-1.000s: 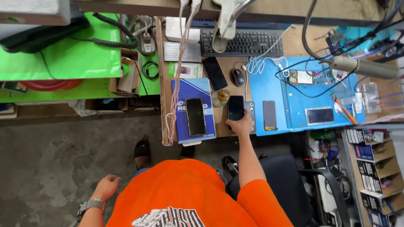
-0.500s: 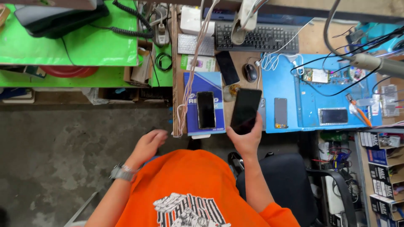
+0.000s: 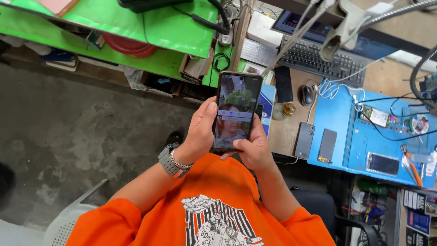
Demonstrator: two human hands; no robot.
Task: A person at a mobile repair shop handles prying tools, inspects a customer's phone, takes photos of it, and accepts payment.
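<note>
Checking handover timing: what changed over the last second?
The smartphone came off the bench and up toward the body; its screen, dark before, is now lit. The right hand held it alone earlier; the left hand, which hung free by the floor, rose and joined the grip. The two phones on the blue mat, the mouse and the keyboard stayed put.

Lit smartphone (image 3: 236, 111) held upright in both hands above an orange shirt (image 3: 205, 209); left hand (image 3: 200, 132) wrapping its left edge, watch (image 3: 169, 159) at the wrist; right hand (image 3: 252, 148) cupping the lower right corner, thumb on the screen. Beyond the right hand, two phones (image 3: 316, 142) face down by a blue mat (image 3: 346, 132), a mouse (image 3: 307, 94) and keyboard (image 3: 318, 59) farther off
</note>
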